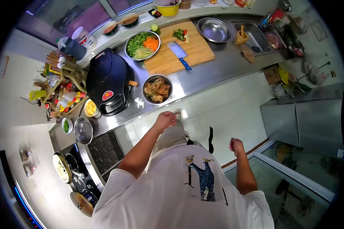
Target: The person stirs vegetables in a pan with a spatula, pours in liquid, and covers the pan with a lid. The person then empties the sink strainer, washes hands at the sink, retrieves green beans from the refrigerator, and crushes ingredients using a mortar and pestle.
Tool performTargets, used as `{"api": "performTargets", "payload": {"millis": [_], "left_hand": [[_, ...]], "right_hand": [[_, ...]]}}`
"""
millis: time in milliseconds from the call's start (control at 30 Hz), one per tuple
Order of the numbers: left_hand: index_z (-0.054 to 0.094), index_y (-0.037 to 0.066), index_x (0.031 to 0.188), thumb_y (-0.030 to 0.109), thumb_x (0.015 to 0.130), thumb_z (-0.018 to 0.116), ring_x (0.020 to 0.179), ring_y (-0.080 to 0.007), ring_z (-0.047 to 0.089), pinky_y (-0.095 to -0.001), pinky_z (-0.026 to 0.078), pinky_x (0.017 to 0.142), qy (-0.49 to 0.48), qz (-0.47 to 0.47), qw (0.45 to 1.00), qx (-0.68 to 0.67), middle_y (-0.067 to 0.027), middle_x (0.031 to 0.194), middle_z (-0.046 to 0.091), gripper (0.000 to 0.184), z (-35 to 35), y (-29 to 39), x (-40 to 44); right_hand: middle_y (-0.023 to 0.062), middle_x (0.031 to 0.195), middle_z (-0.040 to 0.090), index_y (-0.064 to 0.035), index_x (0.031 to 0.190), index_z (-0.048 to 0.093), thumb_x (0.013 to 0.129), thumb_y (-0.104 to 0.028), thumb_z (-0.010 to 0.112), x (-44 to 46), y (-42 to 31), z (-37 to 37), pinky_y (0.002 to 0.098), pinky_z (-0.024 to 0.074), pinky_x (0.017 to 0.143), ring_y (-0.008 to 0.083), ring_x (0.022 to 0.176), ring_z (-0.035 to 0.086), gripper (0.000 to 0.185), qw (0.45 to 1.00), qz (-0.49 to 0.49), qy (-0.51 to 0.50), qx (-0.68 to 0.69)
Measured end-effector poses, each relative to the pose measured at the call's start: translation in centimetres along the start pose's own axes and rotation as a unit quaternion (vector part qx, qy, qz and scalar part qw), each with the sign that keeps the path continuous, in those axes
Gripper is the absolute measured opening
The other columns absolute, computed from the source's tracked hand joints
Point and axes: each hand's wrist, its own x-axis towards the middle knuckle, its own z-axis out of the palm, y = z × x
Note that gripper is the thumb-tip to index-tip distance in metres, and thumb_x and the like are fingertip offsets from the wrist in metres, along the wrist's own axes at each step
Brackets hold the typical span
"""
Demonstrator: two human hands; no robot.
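Note:
My left hand (166, 120) hangs in front of the counter's edge, below a metal bowl of browned meat pieces (156, 89). Its fingers are loosely bent, with nothing seen in them. Out to the right, over the floor, my right hand (236, 145) is curled closed; nothing shows in it. A cleaver with a blue handle (179, 55) lies on the wooden cutting board (162, 65), beside a small pile of chopped green and red vegetables (180, 35). At the board's left, a metal bowl (142, 45) holds shredded greens, carrot and a pale shredded vegetable.
A black electric griddle (109, 82) with its lid down stands on the counter. An empty metal basin (214, 29) sits near the sink (256, 36). Bottles (67, 97) crowd the left corner. Pans (62, 168) rest on the stove. A steel cabinet (298, 114) stands at right.

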Motion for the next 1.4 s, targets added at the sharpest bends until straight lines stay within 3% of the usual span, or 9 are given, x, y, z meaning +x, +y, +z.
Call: {"api": "performTargets", "payload": {"millis": [300, 500, 600, 667, 767, 833, 900, 1333, 1400], "left_hand": [[0.063, 0.004, 0.087, 0.016, 0.084, 0.056, 0.057, -0.0118, 0.056, -0.0249, 0.045, 0.051, -0.025, -0.019, 0.998, -0.057, -0.0049, 0.076, 0.063, 0.014, 5.1, 2.7, 8.3], [0.063, 0.003, 0.08, 0.025, 0.086, 0.056, 0.055, -0.0128, 0.055, -0.027, 0.044, 0.05, 0.037, 0.015, 0.998, 0.046, -0.0032, 0.066, 0.06, 0.024, 7.9, 9.0, 7.9], [0.064, 0.005, 0.078, 0.022, 0.085, 0.055, 0.057, -0.0143, 0.056, -0.0296, 0.045, 0.054, 0.085, 0.004, 0.994, 0.072, -0.0045, 0.065, 0.061, 0.021, 8.2, 8.1, 9.5], [0.064, 0.005, 0.077, 0.021, 0.084, 0.054, 0.059, -0.0156, 0.057, -0.0308, 0.046, 0.056, 0.159, 0.076, 0.981, 0.078, -0.006, 0.066, 0.061, 0.02, 8.3, 7.6, 9.5], [0.065, 0.003, 0.086, 0.02, 0.086, 0.053, 0.065, -0.0145, 0.058, -0.03, 0.048, 0.064, 0.237, 0.059, 0.967, 0.076, -0.0089, 0.069, 0.062, 0.022, 8.9, 5.5, 8.7], [0.064, 0.001, 0.085, 0.017, 0.085, 0.053, 0.066, -0.013, 0.057, -0.0285, 0.047, 0.063, 0.299, 0.037, 0.951, 0.068, -0.0078, 0.07, 0.063, 0.02, 9.6, 5.6, 7.4], [0.064, 0.0, 0.084, 0.016, 0.085, 0.055, 0.065, -0.0128, 0.057, -0.0281, 0.047, 0.062, 0.359, 0.033, 0.933, 0.009, -0.0077, 0.069, 0.062, 0.019, 11.0, 3.9, 7.5], [0.065, 0.005, 0.082, 0.02, 0.079, 0.064, 0.066, -0.0254, 0.061, -0.035, 0.048, 0.061, 0.631, 0.001, 0.774, 0.053, -0.0103, 0.076, 0.063, 0.016, 8.8, 6.6, 5.1], [0.063, 0.004, 0.084, 0.02, 0.077, 0.068, 0.07, -0.027, 0.061, -0.0362, 0.048, 0.062, 0.647, 0.03, 0.755, 0.103, -0.0112, 0.08, 0.061, 0.018, 7.3, 6.8, 5.2]], "right_hand": [[0.0041, 0.066, 0.057, -0.007, 0.089, 0.058, 0.083, -0.015, 0.057, 4.8, -5.1, 3.2, 0.0262, 0.0426, 0.044, 0.0129, 0.051, 0.053, 0.01, 0.998, 0.005, -0.047, -0.029], [0.0031, 0.067, 0.058, -0.0057, 0.082, 0.06, 0.086, -0.017, 0.055, 8.5, -18.7, 5.6, 0.0247, 0.0418, 0.046, 0.0102, 0.052, 0.051, 0.013, 0.935, -0.199, -0.167, -0.24], [0.0029, 0.067, 0.058, -0.0057, 0.082, 0.059, 0.086, -0.018, 0.056, 10.1, -25.7, 8.2, 0.0251, 0.0416, 0.047, 0.0098, 0.052, 0.051, 0.013, 0.937, -0.182, -0.15, -0.259], [0.0021, 0.067, 0.057, -0.0046, 0.082, 0.059, 0.085, -0.018, 0.057, 12.7, -29.0, 9.9, 0.0247, 0.0418, 0.047, 0.0092, 0.053, 0.052, 0.014, 0.83, -0.345, -0.155, -0.411], [0.0109, 0.075, 0.061, -0.004, 0.085, 0.059, 0.083, -0.02, 0.06, 13.1, -33.5, 14.3, 0.0371, 0.0467, 0.067, 0.0259, 0.073, 0.059, 0.016, 0.713, -0.456, -0.172, -0.504], [0.0138, 0.083, 0.061, -0.0037, 0.087, 0.058, 0.082, -0.023, 0.061, 11.5, -36.3, 18.6, 0.039, 0.0467, 0.07, 0.0294, 0.082, 0.06, 0.02, 0.704, -0.429, -0.213, -0.525], [0.0167, 0.093, 0.06, -0.0041, 0.094, 0.056, 0.082, -0.026, 0.061, 14.0, -36.9, 22.2, 0.0422, 0.0471, 0.072, 0.0343, 0.086, 0.059, 0.026, 0.608, -0.508, -0.243, -0.559], [0.023, 0.096, 0.058, -0.0009, 0.101, 0.051, 0.072, -0.04, 0.068, 11.9, -36.9, 33.6, 0.0497, 0.0466, 0.074, 0.0415, 0.089, 0.058, 0.052, 0.581, -0.552, -0.131, -0.583], [0.0158, 0.087, 0.059, -0.0056, 0.09, 0.049, 0.071, -0.035, 0.071, 13.0, -36.6, 33.6, 0.0431, 0.0459, 0.069, 0.0365, 0.082, 0.058, 0.041, 0.55, -0.599, -0.064, -0.579]]}}
